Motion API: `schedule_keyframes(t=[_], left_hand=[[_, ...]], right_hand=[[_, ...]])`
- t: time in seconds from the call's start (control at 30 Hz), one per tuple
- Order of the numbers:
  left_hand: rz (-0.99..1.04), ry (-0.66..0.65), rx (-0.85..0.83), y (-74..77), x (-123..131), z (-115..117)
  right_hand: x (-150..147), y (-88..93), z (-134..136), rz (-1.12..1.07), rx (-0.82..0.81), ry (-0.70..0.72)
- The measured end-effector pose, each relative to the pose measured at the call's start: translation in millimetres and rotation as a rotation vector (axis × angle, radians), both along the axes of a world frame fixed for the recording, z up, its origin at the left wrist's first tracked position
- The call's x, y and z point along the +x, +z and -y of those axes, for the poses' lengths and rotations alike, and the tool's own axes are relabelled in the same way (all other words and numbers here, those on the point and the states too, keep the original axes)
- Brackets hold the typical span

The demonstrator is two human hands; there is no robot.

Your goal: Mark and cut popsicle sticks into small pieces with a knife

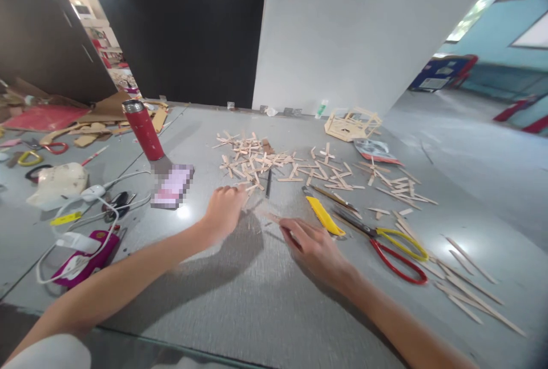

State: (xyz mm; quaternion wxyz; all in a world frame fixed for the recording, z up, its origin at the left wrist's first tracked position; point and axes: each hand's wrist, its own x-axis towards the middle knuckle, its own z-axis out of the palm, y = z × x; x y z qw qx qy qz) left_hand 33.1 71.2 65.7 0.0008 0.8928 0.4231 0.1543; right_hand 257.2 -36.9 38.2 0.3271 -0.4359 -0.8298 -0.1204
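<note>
While I work low over the grey tabletop (257, 312), my right hand (319, 249) has thumb and forefinger drawn nearly together at the tips, pinching a thin wooden strip (273, 217), blurred, its free end pointing toward my other hand. Left hand (225, 209): fingers curled, tips at the near edge of the stick pile; a pale stick shows right beside them, but I cannot tell whether they grip it.

Off to the right, long strips (486, 305) lie loose near scissors (372, 233) with one red and one yellow handle, blades partly over a brush-like tool. Yellow cutter (324, 215) just beyond my right fingers. On the left, a purple device (103, 249) with white cable, keys (117, 204), then a phone (173, 187), screen pixelated.

Farther: the stick pile (252, 159), many pieces crossed; a dark rod (269, 183) at its near edge. Red bottle (145, 132) upright, left. Beyond the pile, right: a packet (377, 152), and behind it a pale wooden frame model (342, 131).
</note>
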Motion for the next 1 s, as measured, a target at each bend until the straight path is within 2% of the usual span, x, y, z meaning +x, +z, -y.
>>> schedule_keyframes(t=[0.13, 0.27, 0.33, 0.4, 0.47, 0.53, 0.6, 0.7, 0.77, 0.87, 0.93, 1.0], left_hand=[[0.027, 0.039, -0.064, -11.2, -2, -4], [0.083, 0.059, -0.015, -14.2, -5, 19], [0.111, -0.037, -0.008, -15.3, -10, 37], [0.159, -0.245, -0.006, -19.4, -18, 55], [0.167, -0.345, -0.032, -25.9, -26, 67], [0.148, -0.392, -0.078, -32.2, -32, 73], [0.148, -0.376, -0.093, -36.3, -36, 74], [0.152, -0.394, -0.005, -38.9, -40, 73], [0.135, -0.401, 0.061, -40.4, -41, 73], [0.116, -0.404, 0.165, -43.7, -42, 75], [0.123, -0.417, 0.236, -45.6, -42, 76], [0.117, -0.426, 0.270, -46.2, -42, 77]], right_hand=[[-3, 2.3, -1, 0.086, -0.042, 0.075], [-6, 1.1, -2, 0.120, -0.055, 0.112], [-7, -0.8, -2, 0.126, -0.060, 0.119], [-7, -3.0, -2, 0.135, -0.070, 0.133], [-8, -5.1, -1, 0.146, -0.082, 0.157], [-10, -6.7, 1, 0.158, -0.097, 0.186], [-13, -6.8, 3, 0.168, -0.118, 0.212], [-12, -3.2, 3, 0.188, -0.151, 0.217], [-4, 0.2, 0, 0.199, -0.146, 0.120], [22, 0.9, -9, 0.204, -0.138, -0.185], [46, -3.8, -16, 0.206, -0.218, -0.360], [69, -10.7, -23, 0.139, -0.304, -0.432]])
